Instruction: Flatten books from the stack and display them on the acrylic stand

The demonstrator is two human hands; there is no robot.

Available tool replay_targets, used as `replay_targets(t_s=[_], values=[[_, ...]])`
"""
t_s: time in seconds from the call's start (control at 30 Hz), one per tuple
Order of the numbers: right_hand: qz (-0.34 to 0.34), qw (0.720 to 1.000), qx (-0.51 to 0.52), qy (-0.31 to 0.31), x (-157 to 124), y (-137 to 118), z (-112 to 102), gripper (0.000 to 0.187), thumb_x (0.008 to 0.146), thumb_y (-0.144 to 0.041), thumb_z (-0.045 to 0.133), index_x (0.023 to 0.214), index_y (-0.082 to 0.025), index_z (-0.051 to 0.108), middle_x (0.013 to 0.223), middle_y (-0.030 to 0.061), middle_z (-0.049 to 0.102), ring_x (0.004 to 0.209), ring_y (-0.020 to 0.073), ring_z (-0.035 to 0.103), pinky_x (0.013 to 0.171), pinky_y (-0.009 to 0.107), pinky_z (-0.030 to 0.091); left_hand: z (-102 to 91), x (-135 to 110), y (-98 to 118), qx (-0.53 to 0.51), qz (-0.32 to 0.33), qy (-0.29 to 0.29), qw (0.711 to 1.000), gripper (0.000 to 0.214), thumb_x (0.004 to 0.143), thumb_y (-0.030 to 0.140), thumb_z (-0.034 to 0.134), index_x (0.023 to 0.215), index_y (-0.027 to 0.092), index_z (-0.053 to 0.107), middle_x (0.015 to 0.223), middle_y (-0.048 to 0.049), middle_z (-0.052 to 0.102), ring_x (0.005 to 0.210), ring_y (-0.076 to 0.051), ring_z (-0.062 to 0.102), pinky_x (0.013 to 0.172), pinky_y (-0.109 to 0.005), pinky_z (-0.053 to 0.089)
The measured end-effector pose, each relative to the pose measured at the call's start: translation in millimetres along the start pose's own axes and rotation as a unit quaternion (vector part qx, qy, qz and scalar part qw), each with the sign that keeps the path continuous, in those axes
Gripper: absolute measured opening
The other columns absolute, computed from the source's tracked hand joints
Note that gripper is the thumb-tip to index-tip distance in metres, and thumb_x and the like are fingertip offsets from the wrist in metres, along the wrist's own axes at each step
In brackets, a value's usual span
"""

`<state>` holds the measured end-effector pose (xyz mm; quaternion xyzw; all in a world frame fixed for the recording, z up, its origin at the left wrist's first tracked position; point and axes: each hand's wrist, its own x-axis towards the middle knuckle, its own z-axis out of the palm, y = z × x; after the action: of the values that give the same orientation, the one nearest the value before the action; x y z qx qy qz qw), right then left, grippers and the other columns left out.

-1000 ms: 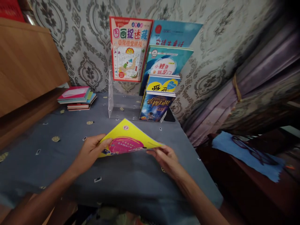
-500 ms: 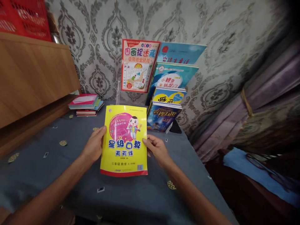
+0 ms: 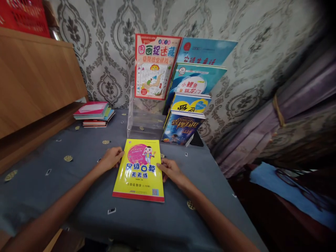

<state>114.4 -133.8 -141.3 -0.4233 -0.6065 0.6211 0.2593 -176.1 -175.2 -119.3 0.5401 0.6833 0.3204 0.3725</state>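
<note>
A yellow workbook (image 3: pixel 139 175) with a red bottom strip and a cartoon child on its cover lies nearly flat, low over the cloth-covered table. My left hand (image 3: pixel 112 158) grips its left edge, fingers curled. On the opposite edge, my right hand (image 3: pixel 172 170) pinches it with the thumb on the cover and the fingers partly hidden. Behind the workbook stands a clear acrylic book rack (image 3: pixel 144 120). A red-bordered picture book (image 3: pixel 156 66) rests in its upper left tier, and its right side carries several books, the lowest a dark blue book (image 3: pixel 182 128).
A small stack of books (image 3: pixel 93 113) sits at the back left, beside a wooden cabinet (image 3: pixel 39 77) with a red basket (image 3: pixel 25 17) on top. Something flat and black (image 3: pixel 196 139) lies right of the rack. Eyeglasses (image 3: pixel 291 182) rest on blue cloth at the far right.
Both hands have lowered the yellow workbook from a raised, tilted position to nearly flat at the table. More of the acrylic rack shows behind it. The view has shifted slightly.
</note>
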Motion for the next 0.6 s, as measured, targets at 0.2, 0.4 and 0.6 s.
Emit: replay_targets(t_s=[0.2,0.4,0.6], values=[[0.025,0.998,-0.057,-0.004,6,2,-1,0.04,0.072,-0.056,0.07,0.076,-0.021,0.051,0.051,-0.0035,0.066,0.036,0.0128,0.059,0.033,0.02,0.043,-1.8,11,-4,0.286,0.16,0.103,0.939,0.022,0.095,0.031,0.044,0.093,0.022,0.064,0.09,-0.0065,0.071,0.083,-0.023,0.066,0.073,-0.031,0.047],[0.029,0.992,-0.124,-0.006,3,-2,-5,0.038,0.08,-0.055,0.065,0.072,-0.023,0.047,0.047,-0.0051,0.06,0.035,0.0125,0.055,0.035,0.021,0.041,12.5,34,-19,0.334,0.262,0.093,0.901,0.036,0.097,0.03,0.041,0.124,0.017,0.061,0.131,-0.0127,0.064,0.123,-0.026,0.057,0.105,-0.043,0.046],[-0.041,0.879,-0.457,0.131,-5,-32,0,0.025,0.094,-0.031,0.055,0.074,-0.021,0.064,0.073,0.0066,0.075,0.068,0.0226,0.073,0.055,0.027,0.044,16.2,42,-27,0.367,0.257,0.081,0.89,0.04,0.099,0.031,0.039,0.131,0.016,0.06,0.141,-0.0155,0.06,0.131,-0.029,0.055,0.107,-0.048,0.045]])
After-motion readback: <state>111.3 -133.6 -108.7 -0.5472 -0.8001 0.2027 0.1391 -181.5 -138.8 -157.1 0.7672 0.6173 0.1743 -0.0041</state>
